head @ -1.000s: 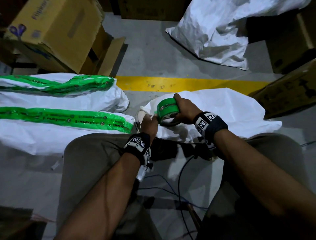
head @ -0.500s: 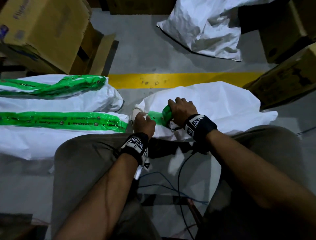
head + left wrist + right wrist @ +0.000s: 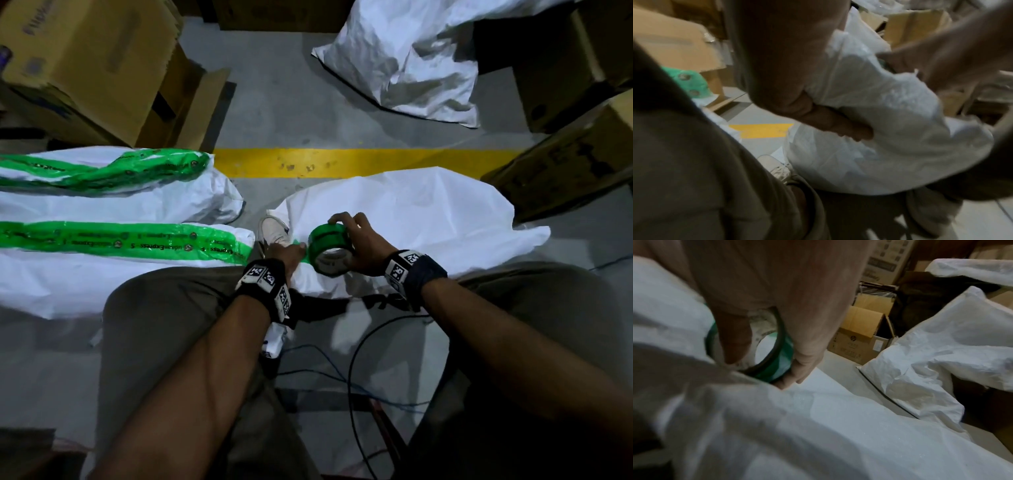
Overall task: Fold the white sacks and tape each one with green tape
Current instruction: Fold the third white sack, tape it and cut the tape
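Observation:
A folded white sack (image 3: 421,219) lies on the floor in front of my knees. My right hand (image 3: 359,240) grips the green tape roll (image 3: 325,245) on the sack's left end, thumb inside the core and fingers round the outside (image 3: 801,366). The tape roll (image 3: 777,365) stands tilted on the sack (image 3: 838,426). My left hand (image 3: 286,255) presses a short green strip of tape against the sack just left of the roll. In the left wrist view its fingers (image 3: 838,128) lie flat on the sack (image 3: 879,129).
Two taped sacks (image 3: 102,274) (image 3: 120,192) lie at the left. A loose white sack (image 3: 411,61) lies beyond the yellow floor line (image 3: 359,162). Cardboard boxes (image 3: 92,65) (image 3: 561,168) flank the spot. Cables (image 3: 352,359) run between my legs, and a white shoe (image 3: 272,229) sits beside the sack.
My right hand brought the raised roll down onto the sack's left end and has tipped it up again. My left hand stays pressed on the tape end beside it.

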`<state>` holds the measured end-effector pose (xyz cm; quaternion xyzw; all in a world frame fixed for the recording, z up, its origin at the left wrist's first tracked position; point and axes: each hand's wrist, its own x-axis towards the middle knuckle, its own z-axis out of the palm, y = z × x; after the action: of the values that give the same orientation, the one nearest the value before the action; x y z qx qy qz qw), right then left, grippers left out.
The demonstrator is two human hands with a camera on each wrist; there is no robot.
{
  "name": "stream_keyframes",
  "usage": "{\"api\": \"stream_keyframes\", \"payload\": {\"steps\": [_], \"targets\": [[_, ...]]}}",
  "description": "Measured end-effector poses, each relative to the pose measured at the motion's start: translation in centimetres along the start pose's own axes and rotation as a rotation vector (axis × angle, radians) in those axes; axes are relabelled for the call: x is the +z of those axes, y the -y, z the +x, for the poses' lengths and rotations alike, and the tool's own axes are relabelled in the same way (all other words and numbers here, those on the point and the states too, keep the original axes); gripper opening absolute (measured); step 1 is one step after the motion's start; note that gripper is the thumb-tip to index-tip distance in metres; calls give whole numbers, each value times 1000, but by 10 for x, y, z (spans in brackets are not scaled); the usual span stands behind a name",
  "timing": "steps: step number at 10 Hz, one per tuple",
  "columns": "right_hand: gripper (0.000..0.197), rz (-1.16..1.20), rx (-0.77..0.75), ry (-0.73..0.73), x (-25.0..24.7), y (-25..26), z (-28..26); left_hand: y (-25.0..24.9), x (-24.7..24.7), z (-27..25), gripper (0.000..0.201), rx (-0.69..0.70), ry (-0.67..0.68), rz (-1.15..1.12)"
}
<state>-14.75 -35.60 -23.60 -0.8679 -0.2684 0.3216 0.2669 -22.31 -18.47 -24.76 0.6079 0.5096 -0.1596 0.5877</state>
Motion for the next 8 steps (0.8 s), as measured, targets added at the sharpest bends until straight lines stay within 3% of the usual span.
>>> {"api": "stream_keyframes", "payload": {"steps": [1,2,3,4,6,7,8], "targets": [[88,-46,-56,33,10,-10,-8,2,2,-3,74,26,27,25],[77,-102,-73,-17,6,-7,-9,2,0,-6,46,55,-13,80],[71,-243,-212,-100,-4,-14,-5,1,-1,-3,35,86,-23,83],[63,-595,-235,-74,-17,-34,-9,2,-10,-1,38,1,45,-29],[82,-724,-45,-4,-8,-45,-24,0,-10,2,48,91,-73,29],[109,-633,47,53,2,-58,-23,2,-15,3,40,130,-75,148],[101,-356,181,100,-3,-74,-21,2,-24,6,35,128,-32,211]]}}
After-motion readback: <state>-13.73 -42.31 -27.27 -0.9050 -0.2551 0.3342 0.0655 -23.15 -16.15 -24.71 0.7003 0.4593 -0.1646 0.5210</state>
